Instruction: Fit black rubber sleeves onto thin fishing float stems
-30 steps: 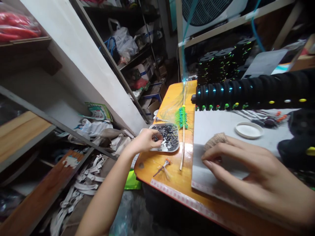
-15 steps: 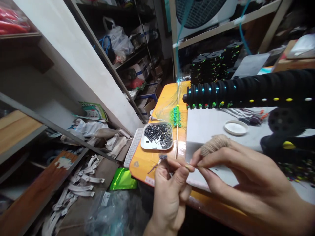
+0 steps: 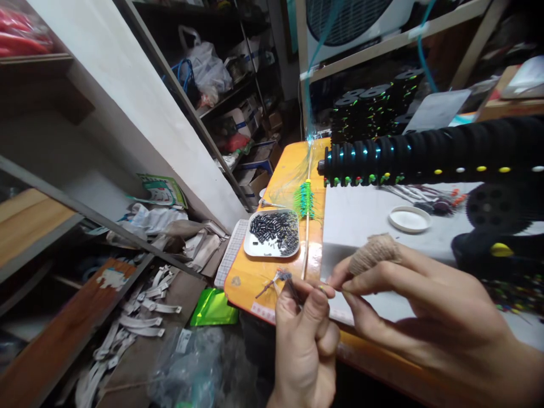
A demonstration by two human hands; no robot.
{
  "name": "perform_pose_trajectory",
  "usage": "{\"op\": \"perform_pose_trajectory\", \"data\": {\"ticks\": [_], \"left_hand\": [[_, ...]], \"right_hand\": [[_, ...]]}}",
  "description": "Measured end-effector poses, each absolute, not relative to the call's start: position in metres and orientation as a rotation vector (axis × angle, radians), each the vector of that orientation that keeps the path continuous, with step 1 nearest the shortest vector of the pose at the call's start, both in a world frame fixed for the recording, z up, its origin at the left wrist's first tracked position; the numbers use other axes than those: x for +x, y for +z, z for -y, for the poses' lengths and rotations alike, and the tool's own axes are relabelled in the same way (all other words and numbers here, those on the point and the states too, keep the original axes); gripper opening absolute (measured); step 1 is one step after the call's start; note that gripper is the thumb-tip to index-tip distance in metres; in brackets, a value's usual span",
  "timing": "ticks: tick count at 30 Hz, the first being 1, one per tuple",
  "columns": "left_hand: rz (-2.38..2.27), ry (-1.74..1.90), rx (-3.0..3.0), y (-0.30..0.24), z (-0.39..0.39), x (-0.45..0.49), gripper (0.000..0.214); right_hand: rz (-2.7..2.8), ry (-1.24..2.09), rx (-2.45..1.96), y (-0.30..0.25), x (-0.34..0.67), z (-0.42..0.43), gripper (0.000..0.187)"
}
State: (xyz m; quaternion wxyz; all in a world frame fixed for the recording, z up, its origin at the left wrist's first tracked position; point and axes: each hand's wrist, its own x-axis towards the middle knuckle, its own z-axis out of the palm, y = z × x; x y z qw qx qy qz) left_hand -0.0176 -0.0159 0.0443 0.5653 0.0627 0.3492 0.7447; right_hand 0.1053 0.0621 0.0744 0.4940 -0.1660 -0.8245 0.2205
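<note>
**Tip to tip over the near edge of the table**

Pinched narrow in the left hand [image 3: 306, 345], between thumb and forefinger: a small yellowish piece [image 3: 322, 288], mostly covered by fingertips. Set just beside the pinched tips of the right hand [image 3: 433, 317], one finger bound in a tan wrap [image 3: 376, 255]. Drawn in to a tight pinch there too; cannot tell what, if anything, is gripped. Both sets of tips almost meeting, close above the near left corner of a pale sheet [image 3: 357, 215] on the orange table [image 3: 242, 283]. From the right hand, small piece straight to the left; from the left hand, already at the tips. Long axis seemingly crosswise, from one pinch towards the other, but too small and hidden to be sure.

Beyond the left hand, by the left edge of the table: a white tray [image 3: 250, 248] of dark little pieces [image 3: 270, 226], nearer to the left hand than to the right. Just right of the tray, a thin stick [image 3: 307, 249], pointing from the far edge towards the near one, with a green-and-teal tuft [image 3: 304, 199] partway along.
</note>
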Motion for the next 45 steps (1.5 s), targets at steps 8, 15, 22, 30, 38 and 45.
{"op": "perform_pose_trajectory", "data": {"ticks": [8,15,22,30,38,45], "left_hand": [[-0.823,1.746,0.146,0.049,0.017,-0.017,0.043],[-0.870,1.749,0.115,0.055,0.015,-0.015,0.050],[-0.881,1.742,0.099,0.056,0.015,-0.015,0.053],[-0.885,1.752,0.064,0.055,0.015,-0.015,0.054],[-0.884,1.763,0.072,0.054,0.014,-0.014,0.054],[-0.872,1.753,0.103,0.054,0.013,-0.014,0.053]], "right_hand": [[1.990,0.539,-0.406,0.078,0.105,-0.061,0.016],[2.003,0.535,-0.375,0.079,0.106,-0.063,0.015],[1.994,0.584,-0.385,0.080,0.105,-0.063,0.017],[2.001,0.668,-0.385,0.072,0.108,-0.060,0.017],[1.978,0.700,-0.380,0.068,0.107,-0.059,0.017],[1.970,0.706,-0.378,0.067,0.106,-0.059,0.018]]}}
